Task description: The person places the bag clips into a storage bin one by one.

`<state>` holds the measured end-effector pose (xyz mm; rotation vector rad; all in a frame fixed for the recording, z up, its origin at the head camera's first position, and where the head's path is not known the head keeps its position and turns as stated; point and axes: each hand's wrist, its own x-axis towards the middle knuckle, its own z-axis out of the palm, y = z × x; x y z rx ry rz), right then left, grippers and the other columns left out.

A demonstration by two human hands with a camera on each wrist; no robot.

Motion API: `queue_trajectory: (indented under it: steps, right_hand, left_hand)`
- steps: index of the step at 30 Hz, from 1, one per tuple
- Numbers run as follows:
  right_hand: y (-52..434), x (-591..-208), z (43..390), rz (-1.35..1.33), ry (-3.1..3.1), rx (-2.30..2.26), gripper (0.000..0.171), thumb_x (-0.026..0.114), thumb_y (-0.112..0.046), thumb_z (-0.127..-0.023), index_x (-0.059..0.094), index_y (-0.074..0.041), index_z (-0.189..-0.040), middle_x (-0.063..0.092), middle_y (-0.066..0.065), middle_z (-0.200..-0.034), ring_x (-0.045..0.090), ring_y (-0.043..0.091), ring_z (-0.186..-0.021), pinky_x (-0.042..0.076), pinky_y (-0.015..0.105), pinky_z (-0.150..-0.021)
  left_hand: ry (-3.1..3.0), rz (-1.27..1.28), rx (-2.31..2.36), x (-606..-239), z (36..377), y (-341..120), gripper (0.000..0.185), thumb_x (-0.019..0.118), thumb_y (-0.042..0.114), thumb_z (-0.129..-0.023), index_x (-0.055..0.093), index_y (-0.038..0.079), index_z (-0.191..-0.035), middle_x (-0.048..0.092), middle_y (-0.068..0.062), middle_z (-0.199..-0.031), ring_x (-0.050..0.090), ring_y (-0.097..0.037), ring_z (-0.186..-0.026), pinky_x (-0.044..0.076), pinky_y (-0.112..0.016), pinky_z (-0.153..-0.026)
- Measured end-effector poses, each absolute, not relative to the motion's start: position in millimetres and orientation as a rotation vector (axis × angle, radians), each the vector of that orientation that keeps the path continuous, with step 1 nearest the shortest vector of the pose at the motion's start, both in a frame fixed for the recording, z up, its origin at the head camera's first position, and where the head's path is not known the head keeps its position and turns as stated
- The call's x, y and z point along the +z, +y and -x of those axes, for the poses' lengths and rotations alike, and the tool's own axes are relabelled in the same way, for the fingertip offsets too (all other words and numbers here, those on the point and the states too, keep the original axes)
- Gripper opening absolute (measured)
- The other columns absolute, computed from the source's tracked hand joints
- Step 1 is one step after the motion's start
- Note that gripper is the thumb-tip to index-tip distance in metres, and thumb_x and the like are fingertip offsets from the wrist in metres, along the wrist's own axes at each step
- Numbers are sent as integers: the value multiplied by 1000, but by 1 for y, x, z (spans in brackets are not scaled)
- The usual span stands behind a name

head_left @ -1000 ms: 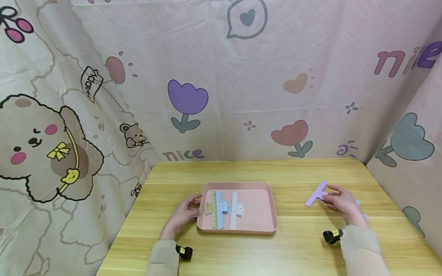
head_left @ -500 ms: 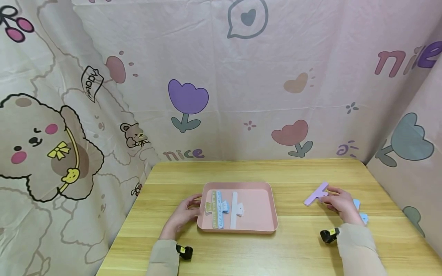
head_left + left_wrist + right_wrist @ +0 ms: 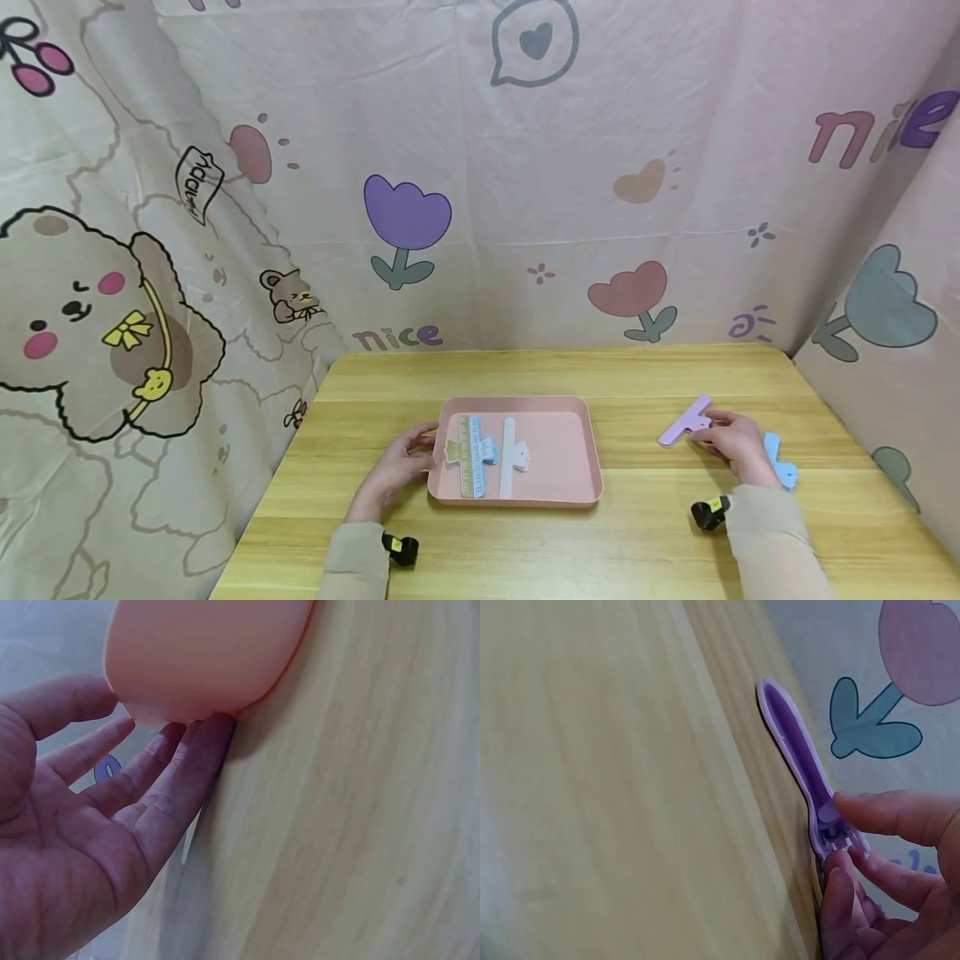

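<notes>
Wooden table [image 3: 615, 375] with cartoon-print cloth [image 3: 525, 167] hung behind it. We've got our right hand [image 3: 731, 442] pinching the handle end of the purple clip [image 3: 684, 421], thumb and fingers closed on it, its long bar poking out past the fingertips on the wood. A blue clip [image 3: 780, 465] sits just beside that wrist. Our left hand [image 3: 393, 467] lies relaxed, fingers touching the pink tray [image 3: 573, 454], which holds more clips.
</notes>
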<state>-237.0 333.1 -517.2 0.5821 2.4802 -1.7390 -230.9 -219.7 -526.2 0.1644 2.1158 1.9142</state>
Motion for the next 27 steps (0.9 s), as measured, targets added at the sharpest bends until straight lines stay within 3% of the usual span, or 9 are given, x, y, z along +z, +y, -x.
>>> queue_trajectory:
  steps: [19, 27]
  right_hand:
    - [328, -519, 237, -599, 2484, -1788, 68, 71, -4, -85, 36, 19, -139, 50, 29, -125, 57, -2, -71, 56, 23, -67]
    - [324, -520, 240, -561, 2471, -1839, 69, 71, -6, -85, 36, 17, -141, 44, 31, -133, 57, -3, -74, 57, 23, -71]
  left_hand:
    - [2125, -157, 1911, -527, 231, -221, 70, 58, -11, -82, 35, -3, -148, 45, -30, -136, 60, -33, -106, 55, -45, -87]
    - [2126, -187, 1911, -527, 230, -222, 71, 58, -12, -82, 34, -3, -148, 45, -32, -136, 61, -33, -103, 55, -44, -86]
